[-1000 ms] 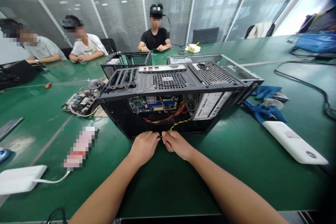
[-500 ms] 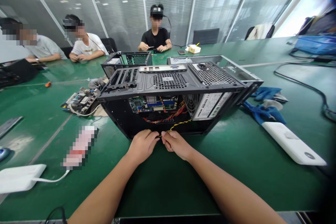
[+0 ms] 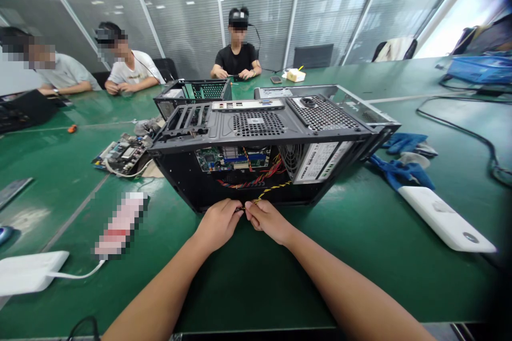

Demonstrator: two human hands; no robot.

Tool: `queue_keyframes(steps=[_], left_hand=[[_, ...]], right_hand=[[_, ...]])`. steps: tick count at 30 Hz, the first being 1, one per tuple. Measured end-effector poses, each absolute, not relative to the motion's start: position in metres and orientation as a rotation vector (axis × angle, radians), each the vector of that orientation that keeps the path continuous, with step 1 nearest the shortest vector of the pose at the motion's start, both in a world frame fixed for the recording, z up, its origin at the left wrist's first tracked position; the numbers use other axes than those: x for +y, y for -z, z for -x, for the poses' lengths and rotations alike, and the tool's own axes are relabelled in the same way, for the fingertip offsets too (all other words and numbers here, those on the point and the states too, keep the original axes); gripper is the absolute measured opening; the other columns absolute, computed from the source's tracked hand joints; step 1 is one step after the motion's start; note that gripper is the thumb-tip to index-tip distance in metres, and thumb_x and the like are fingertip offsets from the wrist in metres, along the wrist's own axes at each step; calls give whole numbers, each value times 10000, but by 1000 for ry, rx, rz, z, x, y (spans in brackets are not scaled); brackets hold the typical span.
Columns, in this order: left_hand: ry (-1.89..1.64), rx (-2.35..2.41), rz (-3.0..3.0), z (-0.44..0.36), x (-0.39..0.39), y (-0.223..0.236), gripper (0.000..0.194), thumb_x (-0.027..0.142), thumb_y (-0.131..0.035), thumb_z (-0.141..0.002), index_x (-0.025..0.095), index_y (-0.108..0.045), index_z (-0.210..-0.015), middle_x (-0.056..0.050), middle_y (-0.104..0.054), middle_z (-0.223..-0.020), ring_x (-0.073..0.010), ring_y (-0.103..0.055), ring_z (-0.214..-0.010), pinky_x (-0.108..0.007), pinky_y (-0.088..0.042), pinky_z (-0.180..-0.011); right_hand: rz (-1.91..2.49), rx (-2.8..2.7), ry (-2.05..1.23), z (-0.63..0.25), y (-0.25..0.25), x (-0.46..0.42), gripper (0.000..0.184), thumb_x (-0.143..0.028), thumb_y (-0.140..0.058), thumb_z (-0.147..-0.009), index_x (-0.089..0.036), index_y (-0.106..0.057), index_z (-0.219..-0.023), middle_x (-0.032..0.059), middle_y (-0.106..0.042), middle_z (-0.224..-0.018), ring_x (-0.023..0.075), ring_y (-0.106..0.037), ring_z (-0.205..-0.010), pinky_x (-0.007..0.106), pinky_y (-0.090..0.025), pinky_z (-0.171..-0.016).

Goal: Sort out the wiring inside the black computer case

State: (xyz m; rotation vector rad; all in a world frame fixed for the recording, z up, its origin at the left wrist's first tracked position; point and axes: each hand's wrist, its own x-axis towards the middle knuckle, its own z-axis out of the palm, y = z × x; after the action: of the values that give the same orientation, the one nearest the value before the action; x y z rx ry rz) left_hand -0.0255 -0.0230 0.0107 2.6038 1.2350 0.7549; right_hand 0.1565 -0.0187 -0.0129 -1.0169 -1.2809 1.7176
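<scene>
A black computer case (image 3: 256, 141) lies in front of me with its side open. Inside show a motherboard (image 3: 214, 160), a bundle of red and orange wires (image 3: 256, 181) and a labelled power supply (image 3: 320, 162). From the power supply a twisted yellow and black cable (image 3: 276, 187) runs down to my fingers at the case's near edge. My right hand (image 3: 266, 218) pinches this cable. Close beside it, my left hand (image 3: 220, 224) is closed on the cable's end; the tip is mostly hidden by the fingers.
Left of the case lie a loose circuit board (image 3: 128, 152), a pixelated phone-like item (image 3: 122, 224) and a white power bank (image 3: 32, 272). Blue gloves (image 3: 404, 170) and a white device (image 3: 446, 218) lie right. More cases stand behind; several people sit across the green table (image 3: 256, 287).
My hands stay at nearly the same spot on the cable. A bit more of the dark cable end shows between the fingertips.
</scene>
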Motion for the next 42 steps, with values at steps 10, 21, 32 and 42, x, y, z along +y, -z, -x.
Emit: queue_keyframes(steps=[10,21,32,42], left_hand=[[-890,1232,-2576,26,-21,-5,97,201,-505,-968,171,-597,-972,-52,-688,-845,-172,-663,-739,-302,-547,-692],[-838,1239,-2501,27,-21,-5,86,195,-523,-957,179,-605,-976,-48,-678,-864,-174,-656,-779,-300,-540,-720],[-770,1250,-2560,25,-22,-5,110,162,-491,-964,165,-601,-957,-44,-662,-831,-172,-645,-741,-290,-523,-692],[-733,1270,-2544,27,-22,-7,109,164,-492,-963,171,-601,-965,-44,-663,-842,-169,-641,-753,-285,-514,-700]], right_hand=[[1028,-1300,-1697,-157,12,-19,475,-622,-532,-862,-194,-509,-657,-85,-367,-411,67,-263,-386,247,-188,-444],[1016,-1303,-1713,-158,12,-19,468,-610,-535,-868,-191,-513,-660,-84,-365,-424,69,-257,-396,249,-181,-450],[1007,-1330,-1715,-158,11,-19,509,-659,-545,-843,-192,-514,-641,-83,-372,-418,67,-271,-390,249,-187,-446],[1027,-1361,-1681,-157,13,-19,496,-647,-535,-852,-185,-534,-671,-87,-369,-422,66,-271,-394,251,-189,-448]])
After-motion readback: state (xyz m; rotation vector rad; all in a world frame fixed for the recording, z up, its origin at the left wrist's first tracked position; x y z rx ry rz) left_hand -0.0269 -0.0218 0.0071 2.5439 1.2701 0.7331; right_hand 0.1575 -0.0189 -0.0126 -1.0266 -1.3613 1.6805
